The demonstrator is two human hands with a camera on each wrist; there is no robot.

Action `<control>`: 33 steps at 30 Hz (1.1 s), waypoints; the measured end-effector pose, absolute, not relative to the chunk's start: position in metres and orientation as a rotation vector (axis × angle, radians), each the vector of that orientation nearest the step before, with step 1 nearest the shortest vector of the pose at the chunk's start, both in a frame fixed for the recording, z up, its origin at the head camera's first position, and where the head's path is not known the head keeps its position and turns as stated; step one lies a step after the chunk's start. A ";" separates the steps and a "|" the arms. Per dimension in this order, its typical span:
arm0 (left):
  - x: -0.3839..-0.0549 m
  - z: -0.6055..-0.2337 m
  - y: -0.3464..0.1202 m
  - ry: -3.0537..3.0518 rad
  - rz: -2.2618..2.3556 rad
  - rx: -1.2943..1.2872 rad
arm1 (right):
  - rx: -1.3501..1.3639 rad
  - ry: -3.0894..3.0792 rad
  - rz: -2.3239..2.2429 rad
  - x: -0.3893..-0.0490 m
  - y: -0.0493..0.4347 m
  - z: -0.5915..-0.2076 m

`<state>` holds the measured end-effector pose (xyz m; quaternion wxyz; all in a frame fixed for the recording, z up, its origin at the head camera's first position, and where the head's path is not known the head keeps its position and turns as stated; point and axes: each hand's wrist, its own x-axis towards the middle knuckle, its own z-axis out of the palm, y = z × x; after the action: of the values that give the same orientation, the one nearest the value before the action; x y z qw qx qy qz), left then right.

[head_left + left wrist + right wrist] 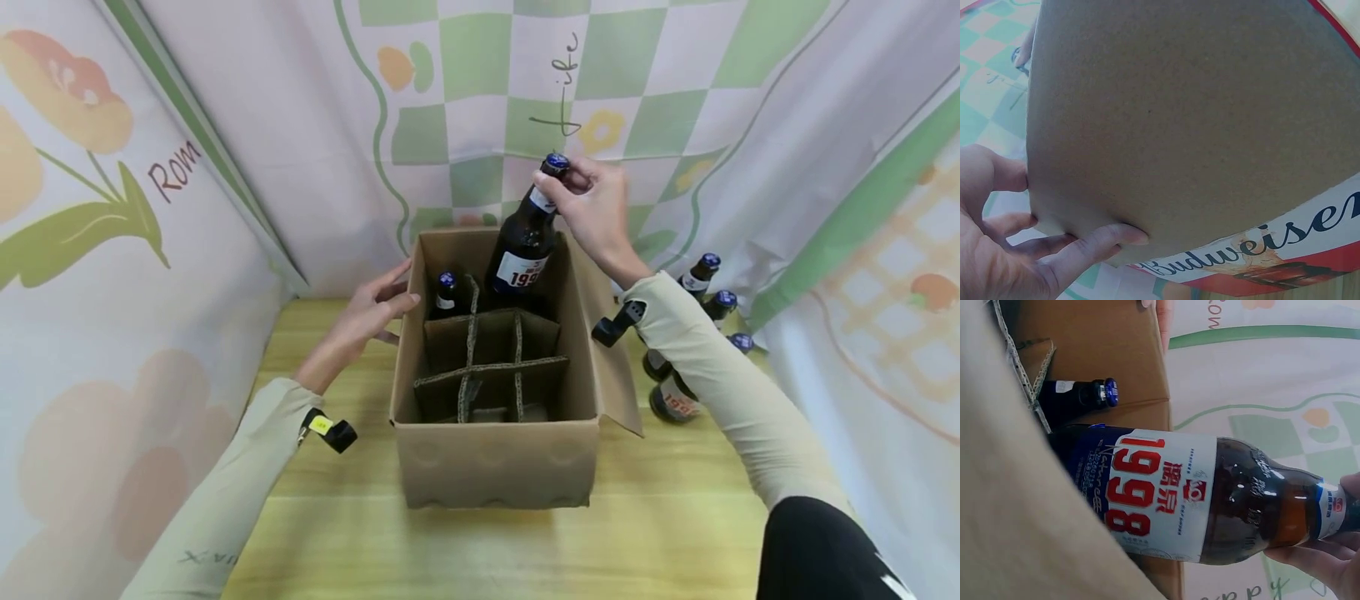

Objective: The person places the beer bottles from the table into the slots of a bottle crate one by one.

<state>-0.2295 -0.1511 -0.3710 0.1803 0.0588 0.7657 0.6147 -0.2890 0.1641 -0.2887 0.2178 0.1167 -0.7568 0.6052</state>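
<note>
My right hand [596, 204] grips the neck of a brown beer bottle [522, 250] with a blue cap and a white 1998 label. The bottle tilts over the far right part of an open cardboard box [495, 462], its base hidden inside. In the right wrist view the label of this bottle [1160, 494] shows large. Another blue-capped bottle [446, 293] stands in the far left compartment. Against the box's left side near the far corner rests my left hand [360, 312], with its thumb on the cardboard [1197, 125] in the left wrist view.
Cardboard dividers [491, 367] split the box into compartments. Several more bottles [675, 400] stand to the right, partly behind my right forearm. A box flap [615, 375] sticks out on the right side. Printed curtains [480, 100] hang close behind and beside the wooden table [337, 517].
</note>
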 end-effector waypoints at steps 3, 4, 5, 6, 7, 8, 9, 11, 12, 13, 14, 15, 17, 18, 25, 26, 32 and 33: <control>-0.229 -0.372 -0.152 2.160 1.731 0.163 | 0.331 -2.142 1.678 -0.290 0.162 -0.293; -0.229 -0.373 -0.152 2.160 1.728 0.162 | 0.340 -2.162 1.663 -0.290 0.162 -0.294; -0.229 -0.373 -0.152 2.156 1.727 0.161 | 0.353 -2.185 1.649 -0.290 0.162 -0.295; -0.229 -0.373 -0.152 2.154 1.725 0.160 | 0.365 -2.207 1.629 -0.291 0.163 -0.296; -0.229 -0.373 -0.152 2.153 1.724 0.163 | 0.383 -2.226 1.609 -0.292 0.163 -0.296; -0.229 -0.372 -0.151 2.152 1.726 0.164 | 0.405 -2.244 1.589 -0.293 0.164 -0.296; -0.229 -0.372 -0.151 2.151 1.730 0.164 | 0.423 -2.264 1.562 -0.295 0.164 -0.295; -0.230 -0.370 -0.150 2.151 1.741 0.160 | 0.449 -2.314 1.507 -0.297 0.163 -0.292; -0.230 -0.369 -0.150 2.152 1.743 0.160 | 0.453 -2.342 1.486 -0.298 0.162 -0.289; -0.231 -0.369 -0.150 2.154 1.744 0.160 | 0.458 -2.373 1.469 -0.298 0.160 -0.286; -0.231 -0.368 -0.150 2.155 1.744 0.158 | 0.460 -2.409 1.451 -0.299 0.158 -0.284; -0.232 -0.368 -0.150 2.158 1.742 0.158 | 0.458 -2.441 1.429 -0.300 0.155 -0.281; -0.232 -0.367 -0.150 2.165 1.734 0.161 | 0.450 -2.493 1.413 -0.302 0.149 -0.278; -0.232 -0.367 -0.150 2.170 1.728 0.161 | 0.443 -2.506 1.411 -0.303 0.146 -0.277; -0.232 -0.373 -0.147 2.149 1.744 0.165 | 0.465 -2.523 1.281 -0.302 0.139 -0.280; -0.231 -0.373 -0.147 2.144 1.751 0.164 | 0.481 -2.526 1.285 -0.302 0.139 -0.280; -0.230 -0.371 -0.146 2.155 1.756 0.162 | 0.705 -2.589 1.299 -0.304 0.144 -0.272; -0.230 -0.370 -0.146 2.160 1.753 0.164 | 0.744 -2.604 1.274 -0.305 0.145 -0.269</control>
<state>-0.2302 -0.1459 -0.3703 0.1767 0.0578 0.7630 0.6191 -0.3053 0.1449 -0.2693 0.0743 0.2478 -0.8677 0.4245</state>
